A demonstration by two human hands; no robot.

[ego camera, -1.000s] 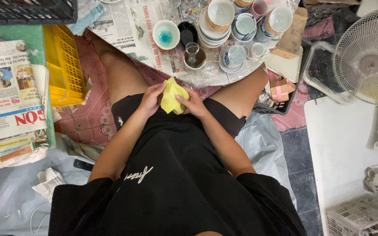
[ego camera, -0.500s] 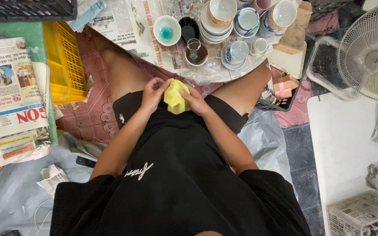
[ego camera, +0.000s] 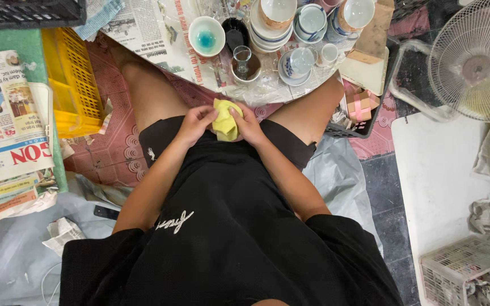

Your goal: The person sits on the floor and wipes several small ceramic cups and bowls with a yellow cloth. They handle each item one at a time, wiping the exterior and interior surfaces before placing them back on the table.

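Yellow cloth (ego camera: 226,120) gripped between left hand (ego camera: 195,123) and right hand (ego camera: 249,126), just short of crowded cups (ego camera: 296,61)

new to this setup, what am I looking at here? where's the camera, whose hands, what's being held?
There is no machine here: a person sits on the floor and works with bare hands. The one camera is worn on the head and looks straight down, so you see the black shirt, both forearms and the bare knees spread apart.

The left hand and right hand meet over the lap and together grip a yellow cloth, bunched up between the fingers. Whether something is wrapped inside it cannot be told.

Just beyond the knees, on newspaper, stand cups and bowls: a white bowl with blue inside, a small glass, a stack of bowls, a cup on a saucer.

To the person's left lies a yellow crate; to the right, a white fan.
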